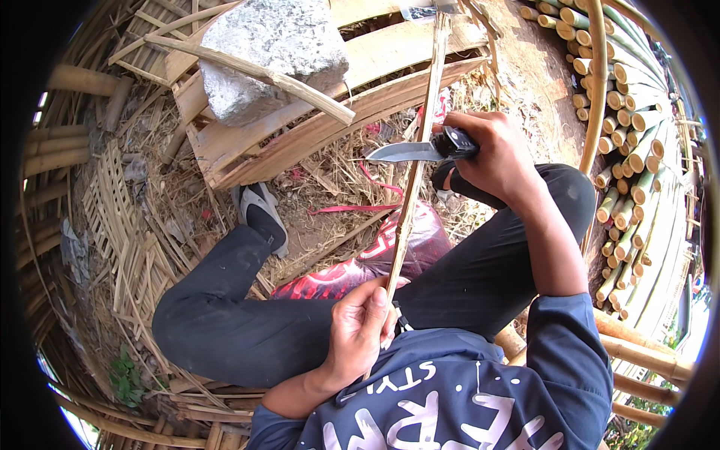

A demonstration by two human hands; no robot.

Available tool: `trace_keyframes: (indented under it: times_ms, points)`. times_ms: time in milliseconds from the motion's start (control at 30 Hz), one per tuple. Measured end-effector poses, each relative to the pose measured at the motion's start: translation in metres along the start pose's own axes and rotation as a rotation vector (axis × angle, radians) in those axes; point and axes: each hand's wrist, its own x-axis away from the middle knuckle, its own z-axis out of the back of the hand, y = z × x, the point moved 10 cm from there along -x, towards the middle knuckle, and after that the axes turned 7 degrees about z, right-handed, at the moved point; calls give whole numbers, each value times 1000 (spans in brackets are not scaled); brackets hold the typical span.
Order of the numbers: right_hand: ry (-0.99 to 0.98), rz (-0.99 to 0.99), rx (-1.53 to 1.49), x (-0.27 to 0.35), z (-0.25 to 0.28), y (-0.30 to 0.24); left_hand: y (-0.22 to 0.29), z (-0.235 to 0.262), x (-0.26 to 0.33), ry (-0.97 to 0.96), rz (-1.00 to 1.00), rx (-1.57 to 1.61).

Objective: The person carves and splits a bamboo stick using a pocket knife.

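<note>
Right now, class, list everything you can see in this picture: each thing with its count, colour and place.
bamboo strip: one, tan, running from the lap up past the knife
knife: one, grey blade, black handle, against the strip
stone block: one, grey, on the wooden frame, top centre
wooden frame: one, pale brown, upper middle
cut bamboo poles: many, green-tan, stacked at right
sandal: one, grey, on the foot, centre left
red bag: one, between the legs
left hand: grip shut on the strip's lower end
right hand: grip shut on the knife handle
</note>
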Motion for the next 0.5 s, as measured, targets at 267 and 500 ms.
trace_keyframes:
  times_ms: [267,500]
  points:
    - [7,-2,1,0,-2,-11,10,8,5,109,-98,-127]
    - [20,48,-5,3,3,-28,16,5,10,132,-132,-126]
